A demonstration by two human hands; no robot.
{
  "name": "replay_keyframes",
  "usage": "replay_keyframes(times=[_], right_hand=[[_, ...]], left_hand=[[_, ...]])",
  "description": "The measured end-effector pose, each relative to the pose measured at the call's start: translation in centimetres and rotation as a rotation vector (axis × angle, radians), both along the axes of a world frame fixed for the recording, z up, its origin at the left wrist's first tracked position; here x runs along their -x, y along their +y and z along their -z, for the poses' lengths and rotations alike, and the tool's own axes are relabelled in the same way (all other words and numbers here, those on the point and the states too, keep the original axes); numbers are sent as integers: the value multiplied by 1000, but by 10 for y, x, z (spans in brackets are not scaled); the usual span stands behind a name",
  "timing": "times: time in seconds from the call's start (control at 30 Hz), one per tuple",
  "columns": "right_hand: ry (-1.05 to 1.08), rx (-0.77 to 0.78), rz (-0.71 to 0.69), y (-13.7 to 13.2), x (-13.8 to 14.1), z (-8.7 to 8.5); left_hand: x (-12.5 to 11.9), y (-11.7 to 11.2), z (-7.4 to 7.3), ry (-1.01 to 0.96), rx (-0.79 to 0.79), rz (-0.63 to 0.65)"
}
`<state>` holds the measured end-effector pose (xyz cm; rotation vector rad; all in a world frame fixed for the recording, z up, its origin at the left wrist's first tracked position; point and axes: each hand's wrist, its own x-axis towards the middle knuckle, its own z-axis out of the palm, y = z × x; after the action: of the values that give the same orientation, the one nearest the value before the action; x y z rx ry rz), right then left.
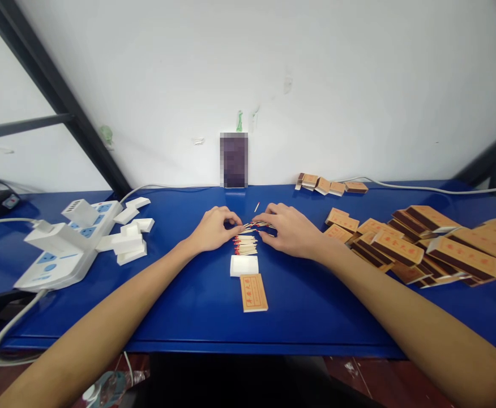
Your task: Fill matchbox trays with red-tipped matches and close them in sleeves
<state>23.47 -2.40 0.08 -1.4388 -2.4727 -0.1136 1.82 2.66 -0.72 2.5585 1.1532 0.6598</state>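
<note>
A pile of wooden matches (pixel 246 245) with red heads lies on the blue table in front of me. At its far end, my left hand (pixel 217 228) has thumb and index finger closed on the tips of some matches. Facing it, my right hand (pixel 291 231) holds several matches between thumb and fingers. One loose match (pixel 257 207) lies just beyond my fingertips. Nearer to me is a white matchbox tray (pixel 244 266), and an orange printed matchbox sleeve (pixel 254 293) touches or slightly overlaps its near edge.
On the right lies a heap of matchbox sleeves (pixel 405 246), with a few more sleeves (pixel 322 186) by the wall. White trays (pixel 129 245) are scattered at left beside a power strip (pixel 67 258) with plugs. A blurred-out dark rectangle (pixel 234 161) stands against the wall.
</note>
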Motion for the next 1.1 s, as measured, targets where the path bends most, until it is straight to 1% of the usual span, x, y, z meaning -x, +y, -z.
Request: replay_keyframes(times=[0.27,0.57,0.9,1.1], right_hand=[[-33,50,34,6,-5,2],[0,45,53,7,-7,4],[-19,55,75,11,-11,4],[-36,52,95,13,-12,4]], left_hand=[[0,0,0,-3,6,0],[1,-1,0,-11,-2,21],[3,-1,0,-56,22,37],[3,-1,0,-40,1,61]])
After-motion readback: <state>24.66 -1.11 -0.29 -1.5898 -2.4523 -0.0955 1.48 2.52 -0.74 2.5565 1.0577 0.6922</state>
